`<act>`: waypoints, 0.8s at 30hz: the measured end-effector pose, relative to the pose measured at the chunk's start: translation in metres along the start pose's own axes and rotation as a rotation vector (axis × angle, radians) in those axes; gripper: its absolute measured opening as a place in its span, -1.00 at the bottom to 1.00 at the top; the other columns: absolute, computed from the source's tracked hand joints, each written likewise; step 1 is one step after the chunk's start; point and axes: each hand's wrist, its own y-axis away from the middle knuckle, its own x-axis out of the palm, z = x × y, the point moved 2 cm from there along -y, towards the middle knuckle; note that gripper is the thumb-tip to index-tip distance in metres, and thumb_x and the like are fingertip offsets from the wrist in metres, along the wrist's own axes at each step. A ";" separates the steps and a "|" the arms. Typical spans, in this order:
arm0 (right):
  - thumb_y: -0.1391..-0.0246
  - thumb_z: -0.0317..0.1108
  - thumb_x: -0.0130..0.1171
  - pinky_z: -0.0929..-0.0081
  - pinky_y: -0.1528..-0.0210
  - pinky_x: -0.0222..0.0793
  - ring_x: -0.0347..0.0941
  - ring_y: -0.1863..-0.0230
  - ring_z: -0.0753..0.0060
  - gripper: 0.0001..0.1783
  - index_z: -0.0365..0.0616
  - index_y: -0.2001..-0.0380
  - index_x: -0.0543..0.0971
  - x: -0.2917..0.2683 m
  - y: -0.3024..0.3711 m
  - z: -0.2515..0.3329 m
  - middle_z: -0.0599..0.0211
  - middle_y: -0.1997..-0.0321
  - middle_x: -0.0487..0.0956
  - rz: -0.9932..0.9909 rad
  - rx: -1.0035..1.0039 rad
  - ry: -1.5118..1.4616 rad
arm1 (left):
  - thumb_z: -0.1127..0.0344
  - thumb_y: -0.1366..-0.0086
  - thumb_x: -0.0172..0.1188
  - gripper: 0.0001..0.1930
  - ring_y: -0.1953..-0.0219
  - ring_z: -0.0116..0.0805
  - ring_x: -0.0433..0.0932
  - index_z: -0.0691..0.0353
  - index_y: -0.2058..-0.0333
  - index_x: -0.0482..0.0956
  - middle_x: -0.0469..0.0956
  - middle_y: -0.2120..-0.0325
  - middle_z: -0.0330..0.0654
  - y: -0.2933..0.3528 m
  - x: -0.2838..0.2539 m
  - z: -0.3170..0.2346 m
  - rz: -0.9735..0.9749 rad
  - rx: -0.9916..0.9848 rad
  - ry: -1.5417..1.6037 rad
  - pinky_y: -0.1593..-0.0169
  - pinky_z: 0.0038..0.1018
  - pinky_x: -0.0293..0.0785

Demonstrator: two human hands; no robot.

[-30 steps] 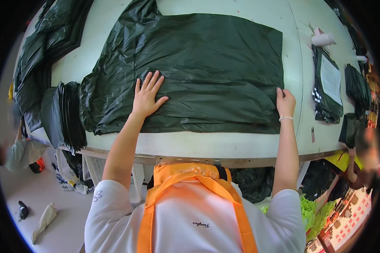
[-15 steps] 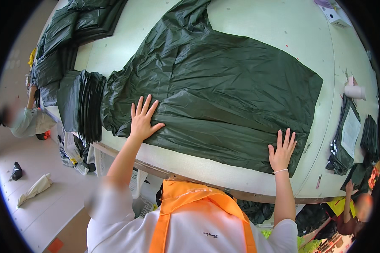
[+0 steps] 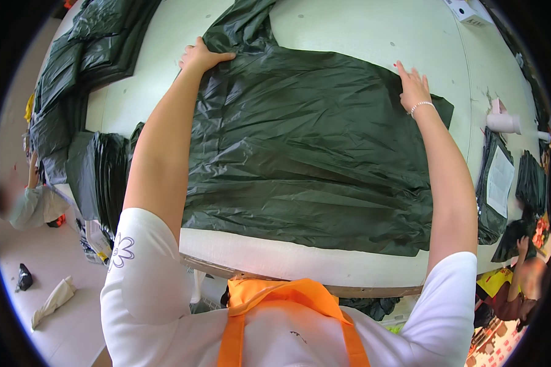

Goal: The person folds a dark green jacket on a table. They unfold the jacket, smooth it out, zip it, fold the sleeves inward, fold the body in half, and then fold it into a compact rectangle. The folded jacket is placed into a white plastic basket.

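A dark green garment (image 3: 312, 140) of thin, shiny, crinkled fabric lies spread on the table, with a sleeve-like part (image 3: 242, 27) reaching to the far side. My left hand (image 3: 203, 56) rests at its far left edge, beside the base of that sleeve. The thumb is stretched out over the fabric, away from the fingers. Over the far right edge, my right hand (image 3: 414, 90) has its fingers extended and apart. Neither hand shows fabric gathered in it. My forearms cover both side edges of the garment in part.
Folded dark green garments (image 3: 110, 43) are piled at the far left, with another stack (image 3: 98, 177) nearer. On the right are a white cone (image 3: 504, 122), a bundle with a paper sheet (image 3: 499, 181) and a white box (image 3: 468, 12). Other people are at both sides.
Both hands have moved from the near part of the garment to its far edge. The view has shifted slightly, and the garment's near edge looks less straight and more rumpled.
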 end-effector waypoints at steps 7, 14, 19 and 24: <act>0.15 -0.59 0.11 0.30 0.10 0.37 0.43 0.15 0.15 -0.51 -0.04 0.06 0.47 -0.050 0.061 -0.016 0.20 0.27 0.51 -0.177 -0.041 -0.145 | -0.10 -0.04 0.28 -0.49 0.38 0.03 0.57 0.35 0.38 0.59 0.58 0.49 0.11 0.047 -0.054 0.021 -0.212 0.270 0.182 0.27 -0.25 0.44; 0.44 -0.68 0.05 0.41 0.44 0.07 0.22 0.47 0.28 -0.19 -0.11 -0.09 0.44 -0.109 0.289 0.015 0.37 0.57 0.20 -0.401 -0.378 -0.139 | 0.18 0.17 0.37 -0.53 0.28 0.08 0.45 0.33 0.27 0.55 0.51 0.29 -0.02 0.241 -0.063 0.184 -0.618 0.962 0.086 0.12 -0.09 0.29; 0.18 -0.46 0.18 0.36 0.24 0.19 0.25 0.30 0.25 -0.30 -0.09 -0.16 0.35 -0.028 0.365 0.054 0.32 0.39 0.31 0.010 -0.288 -0.377 | -0.11 0.37 0.49 -0.14 -0.01 0.12 0.28 0.54 0.21 0.47 0.35 0.06 0.11 0.301 0.019 0.240 0.029 0.650 0.047 -0.09 -0.16 0.20; 0.08 -0.30 0.23 0.34 0.18 0.20 0.25 0.25 0.23 -0.33 -0.09 -0.17 0.34 0.017 0.383 0.064 0.32 0.34 0.34 0.049 -0.209 -0.420 | 0.00 0.40 0.53 -0.16 -0.06 0.11 0.24 0.41 0.12 0.47 0.34 0.02 0.11 0.298 0.014 0.238 0.169 0.681 0.233 -0.13 -0.19 0.20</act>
